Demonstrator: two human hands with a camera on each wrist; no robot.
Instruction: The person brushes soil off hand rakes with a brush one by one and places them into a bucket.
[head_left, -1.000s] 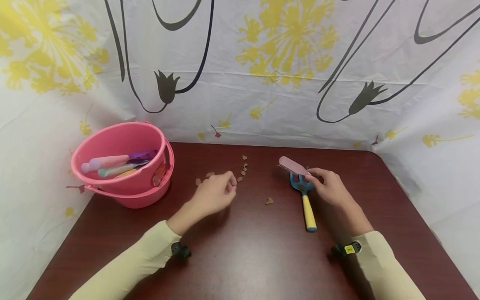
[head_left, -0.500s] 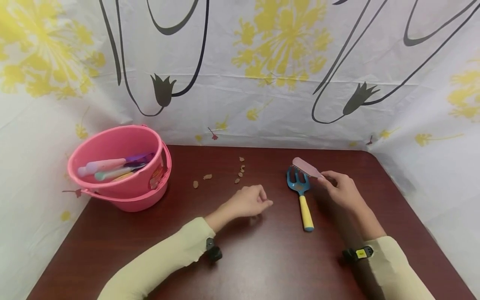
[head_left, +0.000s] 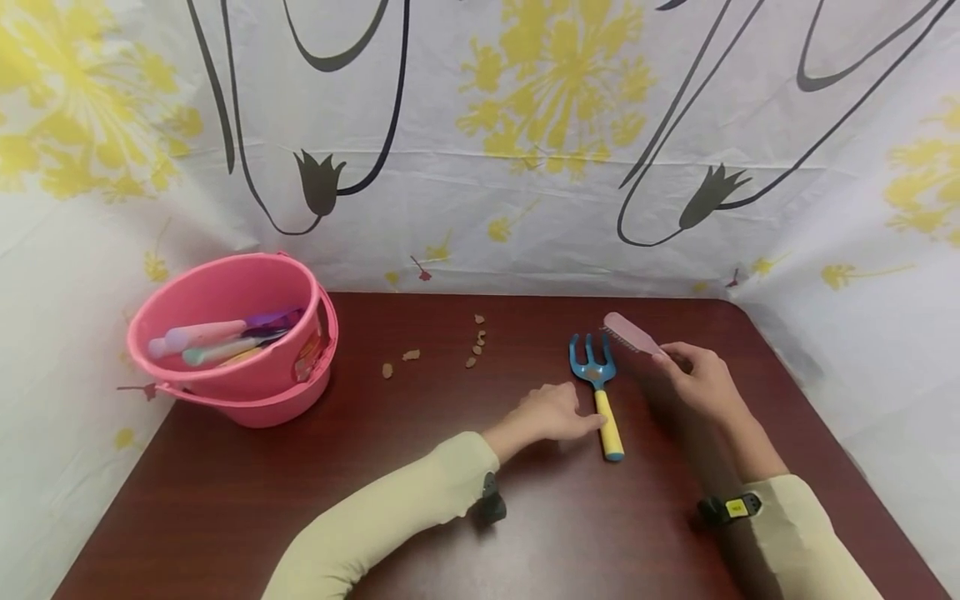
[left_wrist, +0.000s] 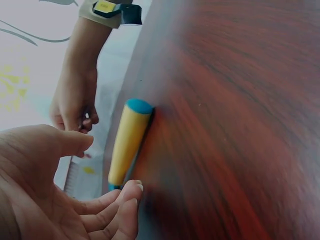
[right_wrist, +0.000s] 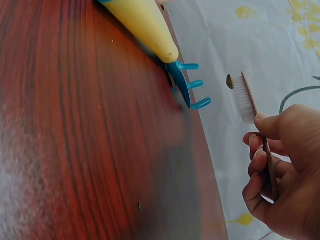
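Observation:
A hand fork [head_left: 592, 372] with blue tines and a yellow handle [head_left: 610, 427] lies on the table right of centre. Beside that handle is my left hand [head_left: 551, 414], thumb and fingers apart. In the left wrist view the left hand [left_wrist: 75, 185] has its fingertips near the handle [left_wrist: 127, 145] without closing round it. My right hand [head_left: 705, 385] holds a small pink brush [head_left: 632, 332] by its handle, bristles down, above the table to the right of the fork. The right wrist view shows the brush [right_wrist: 253, 102] pinched between thumb and fingers.
Pink nested buckets [head_left: 232, 333] stand at the left, with several pastel-handled tools [head_left: 217, 337] inside. Small brown pieces [head_left: 477, 350] lie in a short line, with two more [head_left: 387, 370] to the left. A patterned white cloth [head_left: 420, 217] hangs behind the table [head_left: 360, 500].
My left hand has moved right, from the small brown pieces to the fork's handle. The right hand has drawn the brush rightward, away from over the tines.

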